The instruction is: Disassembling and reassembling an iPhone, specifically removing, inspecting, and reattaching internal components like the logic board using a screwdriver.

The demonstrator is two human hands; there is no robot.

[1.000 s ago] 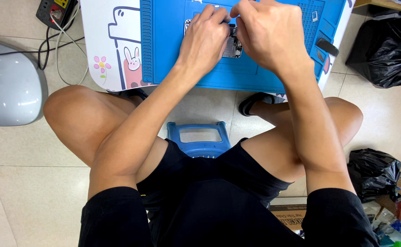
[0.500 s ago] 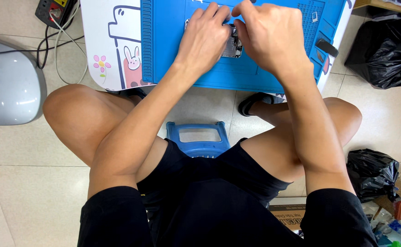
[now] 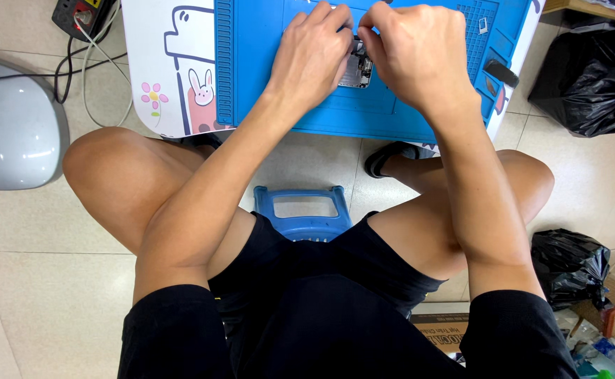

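A small opened electronic device (image 3: 356, 72) with exposed grey parts lies on a blue work mat (image 3: 265, 63). My left hand (image 3: 314, 52) rests on its left side, fingers curled onto it. My right hand (image 3: 416, 52) covers its right side, fingertips pinched together at the device's top edge. Both hands hide most of the device, and I cannot tell whether a tool is between the fingers.
The mat lies on a low white table (image 3: 163, 84) with cartoon pictures. Small parts sit in the mat's right-hand compartments (image 3: 486, 42). A blue plastic stool (image 3: 300, 210) is under me. A grey rounded object (image 3: 9, 126), a power strip with cables (image 3: 83, 17) and black bags (image 3: 592, 67) surround it.
Both hands stay on the device; the fingertips have shifted only slightly at its top edge.
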